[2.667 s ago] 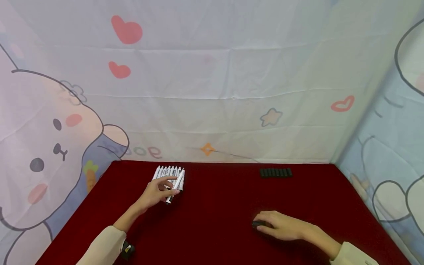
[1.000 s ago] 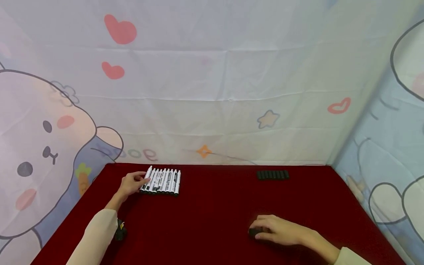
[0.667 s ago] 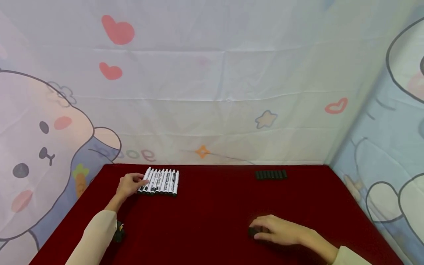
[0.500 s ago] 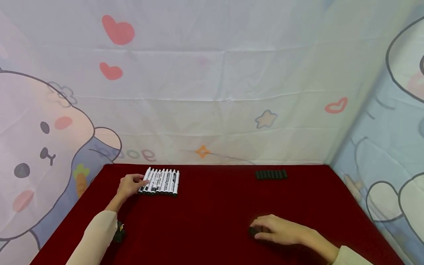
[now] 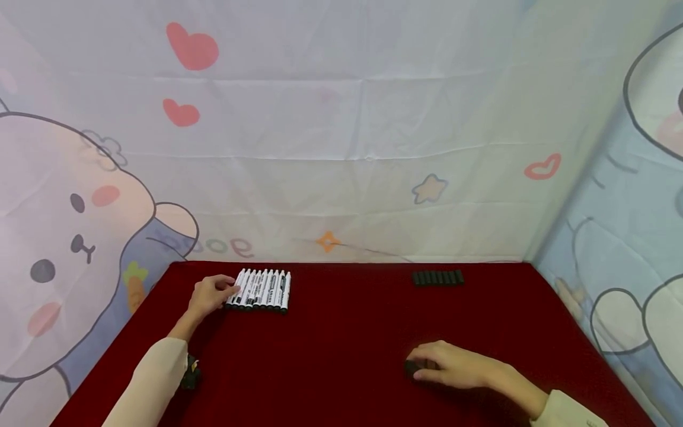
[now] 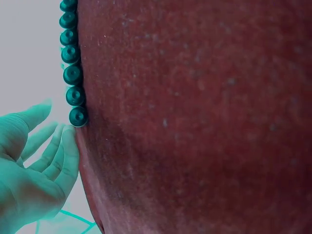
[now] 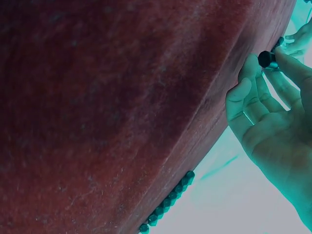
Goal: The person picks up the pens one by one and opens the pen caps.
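Note:
White markers (image 5: 265, 290) with black ends lie side by side in a row at the back left, tips pointing away. My left hand (image 5: 212, 295) is at the row's left end, thumb and fingertips right at the outermost marker. In the left wrist view the extended fingers (image 6: 70, 146) reach the side of the last round black end (image 6: 78, 117), with the thumb held apart. Toward the front right, my right hand (image 5: 453, 365) pinches a small black marker cap (image 7: 265, 59) between thumb and forefinger, the other fingers loosely bent.
Several black caps (image 5: 437, 277) stand in a tight row at the table's back right. Dark red cloth covers the table (image 5: 341, 338). A printed curtain (image 5: 363, 130) rises behind and at both sides. A small black device (image 5: 190, 373) sits under the left sleeve.
Earlier my left hand held a marker over the row; that marker is now down and the hand has moved to the row's left end. My right hand keeps the cap, almost still.

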A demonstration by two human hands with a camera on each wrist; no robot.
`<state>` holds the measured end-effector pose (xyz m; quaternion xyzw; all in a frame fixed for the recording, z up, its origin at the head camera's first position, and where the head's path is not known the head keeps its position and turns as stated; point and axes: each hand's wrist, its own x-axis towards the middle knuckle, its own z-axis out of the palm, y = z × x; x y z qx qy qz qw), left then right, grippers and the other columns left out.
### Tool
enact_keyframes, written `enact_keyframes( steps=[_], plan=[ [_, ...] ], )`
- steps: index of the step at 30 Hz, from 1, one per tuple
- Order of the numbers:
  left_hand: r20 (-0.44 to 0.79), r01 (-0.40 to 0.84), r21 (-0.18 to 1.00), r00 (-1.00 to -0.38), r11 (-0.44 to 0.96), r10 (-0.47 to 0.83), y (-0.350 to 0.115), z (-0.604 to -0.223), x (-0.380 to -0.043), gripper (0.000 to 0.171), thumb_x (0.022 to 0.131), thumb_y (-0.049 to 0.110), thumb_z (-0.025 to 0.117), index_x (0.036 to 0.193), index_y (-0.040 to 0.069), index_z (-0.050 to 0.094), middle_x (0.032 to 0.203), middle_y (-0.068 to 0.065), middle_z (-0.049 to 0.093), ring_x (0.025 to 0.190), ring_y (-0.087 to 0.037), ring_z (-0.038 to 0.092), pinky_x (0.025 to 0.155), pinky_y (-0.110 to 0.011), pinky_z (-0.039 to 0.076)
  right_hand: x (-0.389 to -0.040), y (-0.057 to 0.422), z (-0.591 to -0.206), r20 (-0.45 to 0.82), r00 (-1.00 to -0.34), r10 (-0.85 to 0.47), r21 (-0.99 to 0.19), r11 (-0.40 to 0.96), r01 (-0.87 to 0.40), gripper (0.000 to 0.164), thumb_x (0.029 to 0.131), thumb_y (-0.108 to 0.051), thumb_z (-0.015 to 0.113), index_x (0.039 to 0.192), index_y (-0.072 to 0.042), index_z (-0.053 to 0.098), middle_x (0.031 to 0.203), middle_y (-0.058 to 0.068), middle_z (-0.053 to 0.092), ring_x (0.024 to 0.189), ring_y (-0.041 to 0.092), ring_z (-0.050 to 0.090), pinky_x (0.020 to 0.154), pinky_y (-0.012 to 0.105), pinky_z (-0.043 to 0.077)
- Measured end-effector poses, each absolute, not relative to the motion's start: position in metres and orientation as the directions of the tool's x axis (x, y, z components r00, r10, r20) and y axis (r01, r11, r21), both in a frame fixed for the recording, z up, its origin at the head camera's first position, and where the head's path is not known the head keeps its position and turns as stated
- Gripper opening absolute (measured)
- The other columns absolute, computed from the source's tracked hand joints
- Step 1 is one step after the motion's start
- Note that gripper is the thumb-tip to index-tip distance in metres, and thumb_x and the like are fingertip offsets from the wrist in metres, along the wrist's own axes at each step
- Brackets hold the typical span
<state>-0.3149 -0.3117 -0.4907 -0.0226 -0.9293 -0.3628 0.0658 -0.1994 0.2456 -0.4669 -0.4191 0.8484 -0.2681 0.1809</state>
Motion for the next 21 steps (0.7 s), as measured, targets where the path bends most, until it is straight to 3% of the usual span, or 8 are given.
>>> enact_keyframes(
  steps=[6,13,21],
  plan=[
    [0.177,0.146,0.656,-0.984,0.740,0.038,-0.306,-0.485,-0.311,0.037,0.095,0.018,0.073,0.120,-0.009,0.068,0.089,-0.021,0.072,0.057,-0.016,0.060,0.053,-0.026,0.052,-0.201,0.248,-0.465,-0.081,-0.587,-0.806,-0.612,0.505,-0.609,0.042,0.106,-0.037,0.054,0.132,-0.005,0.064,0.130,0.006,0.069,0.106,0.001,0.064,0.088,0.023,0.056],
    [0.215,0.244,0.652,-0.967,0.718,0.133,-0.289,-0.477,-0.307,0.033,0.095,0.014,0.074,0.118,-0.008,0.069,0.089,-0.020,0.073,0.060,-0.025,0.064,0.051,-0.025,0.051,-0.206,0.254,-0.464,-0.091,-0.612,-0.785,-0.604,0.532,-0.593,0.042,0.106,-0.037,0.055,0.131,-0.005,0.064,0.129,0.006,0.069,0.110,0.005,0.065,0.090,0.025,0.057],
    [0.236,0.321,0.635,-0.947,0.702,0.220,-0.263,-0.470,-0.296,0.037,0.096,0.015,0.072,0.125,-0.007,0.067,0.099,-0.022,0.075,0.075,-0.028,0.072,0.056,-0.027,0.054,-0.214,0.264,-0.464,-0.071,-0.621,-0.781,-0.612,0.525,-0.592,0.041,0.106,-0.034,0.055,0.130,-0.001,0.063,0.125,0.008,0.070,0.105,0.003,0.065,0.087,0.023,0.057]
  ],
)
